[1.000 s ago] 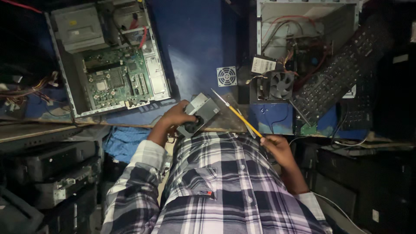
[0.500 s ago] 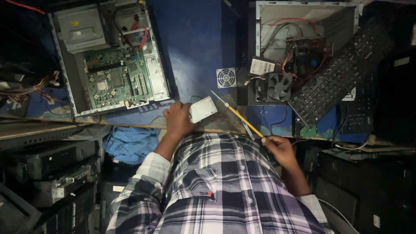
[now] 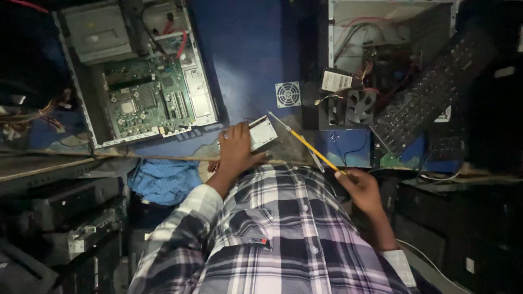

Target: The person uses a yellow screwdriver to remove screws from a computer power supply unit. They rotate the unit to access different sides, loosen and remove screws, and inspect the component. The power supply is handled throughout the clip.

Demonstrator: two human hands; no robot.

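- A blue workbench fills the middle of the downward view, with dark shelves of old equipment below its front edge on both sides.
- An opened computer case lies flat on the bench at upper left, its green circuit board bare and a grey drive bay at its top end.
- A second opened case sits at upper right, red and black wires trailing inside, with a black cooling fan at its lower edge.
- A black keyboard leans slantwise across that second case, tilted down toward the bench front.
- A person in a plaid shirt stands at the bench edge, seen from above.
- A crumpled blue cloth lies just under the bench front, beside the left sleeve.
- The left hand rests on the bench front, fingers curled around one end of a small silver drive, which lies flat on the bench.
- The right hand is closed on the handle end of a long yellow screwdriver; the shaft slants up and left, its tip close to the drive's far corner, contact unclear.
- A small white fan grille lies alone on the blue surface, just beyond the drive.
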